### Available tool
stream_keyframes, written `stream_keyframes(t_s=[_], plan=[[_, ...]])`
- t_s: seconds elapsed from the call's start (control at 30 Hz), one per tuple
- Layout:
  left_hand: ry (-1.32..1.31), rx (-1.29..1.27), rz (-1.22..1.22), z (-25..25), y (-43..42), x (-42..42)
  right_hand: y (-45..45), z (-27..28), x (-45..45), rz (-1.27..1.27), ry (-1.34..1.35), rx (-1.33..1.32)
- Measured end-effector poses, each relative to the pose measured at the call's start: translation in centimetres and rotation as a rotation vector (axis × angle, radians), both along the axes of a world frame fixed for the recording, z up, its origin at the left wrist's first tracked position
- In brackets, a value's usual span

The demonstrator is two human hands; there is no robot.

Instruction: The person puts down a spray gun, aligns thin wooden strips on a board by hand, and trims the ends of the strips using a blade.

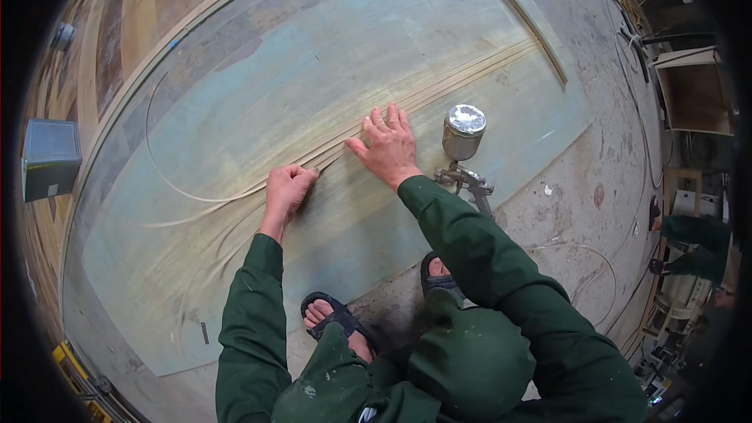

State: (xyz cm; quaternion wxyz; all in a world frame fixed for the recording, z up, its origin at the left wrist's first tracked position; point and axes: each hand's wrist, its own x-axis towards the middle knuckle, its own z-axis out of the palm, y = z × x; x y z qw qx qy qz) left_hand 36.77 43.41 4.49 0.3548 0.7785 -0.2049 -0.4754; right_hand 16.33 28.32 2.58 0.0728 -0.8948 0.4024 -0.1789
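Several long, thin, pale strips (462, 77) lie side by side across a greenish sheet (274, 70) on the floor. They look like wood edging, though the material is hard to tell. My left hand (288, 188) is closed in a pinch on the strips near their left part, where loose ends curl away. My right hand (389, 147) lies on the strips farther right, fingers spread and palm down. Close to the right of it stands a spray gun (468, 176) with a metal cup (464, 131) on top.
A long wooden bar (525, 19) lies across the sheet's far right. At the left is a square metal can (52, 158) beside wooden boards (117, 16). A hose (599, 254) curls on the concrete floor. Another person's legs (693, 243) show at the far right.
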Motion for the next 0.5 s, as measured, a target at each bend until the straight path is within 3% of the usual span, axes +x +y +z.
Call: stream_keyframes(t_s=[0.43,0.5], plan=[[0.082,0.055,0.016,-0.9,-0.4,1.0,0.0,0.0,0.0,0.008,0.027,-0.003],[-0.188,0.058,-0.097,0.5,-0.2,0.3,0.0,0.1,0.1,0.011,0.024,-0.016]])
